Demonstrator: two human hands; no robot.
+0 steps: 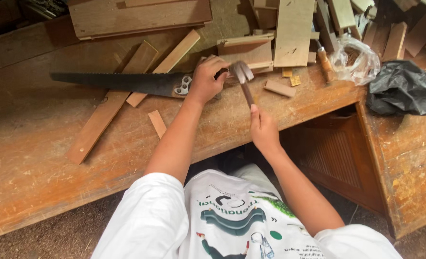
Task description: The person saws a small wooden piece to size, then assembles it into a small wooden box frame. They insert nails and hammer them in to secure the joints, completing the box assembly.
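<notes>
My right hand (263,128) grips the wooden handle of a claw hammer (243,76), whose metal head is raised and blurred just right of my left hand. My left hand (207,79) rests on the workbench with fingers curled, pinching something small that I cannot make out, beside the handle end of a dark handsaw (122,81). The saw lies flat, its blade pointing left across two wooden strips.
Long wooden slats (108,108) and a short offcut (157,123) lie on the worn bench (40,158). Boards and small boxes (247,52) pile up behind. A clear plastic bag (354,60) and a black bag (402,87) sit at the right, above a slatted panel.
</notes>
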